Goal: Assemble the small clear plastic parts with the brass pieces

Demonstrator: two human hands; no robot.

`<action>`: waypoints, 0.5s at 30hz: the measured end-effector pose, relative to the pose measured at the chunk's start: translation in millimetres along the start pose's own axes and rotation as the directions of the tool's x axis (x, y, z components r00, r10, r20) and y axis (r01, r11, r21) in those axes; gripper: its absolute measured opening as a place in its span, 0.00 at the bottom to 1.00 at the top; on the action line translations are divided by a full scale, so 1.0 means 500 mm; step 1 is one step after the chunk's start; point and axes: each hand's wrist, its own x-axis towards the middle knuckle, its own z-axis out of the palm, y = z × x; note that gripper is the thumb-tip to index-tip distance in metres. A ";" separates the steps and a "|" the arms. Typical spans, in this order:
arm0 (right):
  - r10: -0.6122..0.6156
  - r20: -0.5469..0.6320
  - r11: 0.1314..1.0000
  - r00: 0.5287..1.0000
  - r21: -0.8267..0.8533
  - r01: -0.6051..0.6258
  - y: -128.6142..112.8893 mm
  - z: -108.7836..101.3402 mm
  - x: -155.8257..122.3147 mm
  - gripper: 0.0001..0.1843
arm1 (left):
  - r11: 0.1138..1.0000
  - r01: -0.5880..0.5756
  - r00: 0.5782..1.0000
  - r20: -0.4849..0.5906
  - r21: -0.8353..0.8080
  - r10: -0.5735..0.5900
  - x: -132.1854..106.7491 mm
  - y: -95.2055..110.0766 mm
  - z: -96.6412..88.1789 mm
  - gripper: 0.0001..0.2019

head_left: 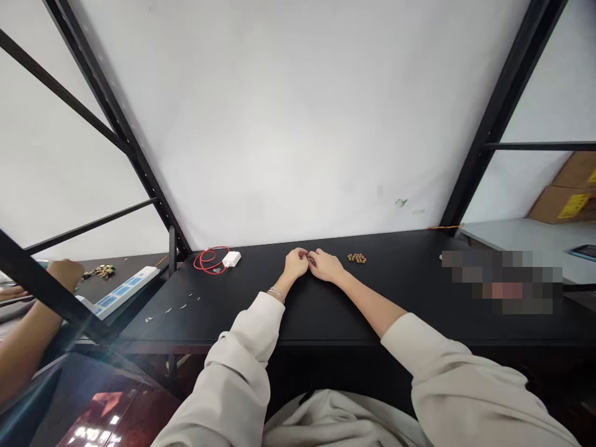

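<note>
- left hand (296,263) and right hand (326,266) pressed together at fingertips on black tabletop (372,298); any pinched item too small to tell
- brown beads (356,257) heaped near right hand
- red cable (205,261) coiled beside white charger (231,259), left of hands

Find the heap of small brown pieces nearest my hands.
The heap on the black desk, just right of the right hand; the other heap lies far left, past the white power strip.

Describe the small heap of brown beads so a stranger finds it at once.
A long black desk meets a white wall. Just right of the person's right hand lies a tight heap of round brown beads, unlike the scattered pale bits.
</note>
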 end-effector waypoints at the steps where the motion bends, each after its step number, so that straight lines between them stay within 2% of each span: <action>1: -0.019 0.003 1.000 1.000 0.000 0.019 -0.002 0.000 -0.001 0.22 | 1.000 0.010 1.000 -0.006 -0.016 -0.010 -0.002 0.002 -0.001 0.13; 7: -0.034 0.003 0.999 0.999 -0.030 0.034 -0.021 -0.003 -0.007 0.23 | 0.996 0.041 0.999 -0.006 -0.074 -0.041 -0.006 0.009 -0.004 0.13; 15: -0.002 0.025 0.998 1.000 -0.061 0.003 -0.030 -0.003 -0.003 0.23 | 0.999 0.041 0.996 -0.074 -0.028 -0.043 -0.002 0.004 -0.009 0.09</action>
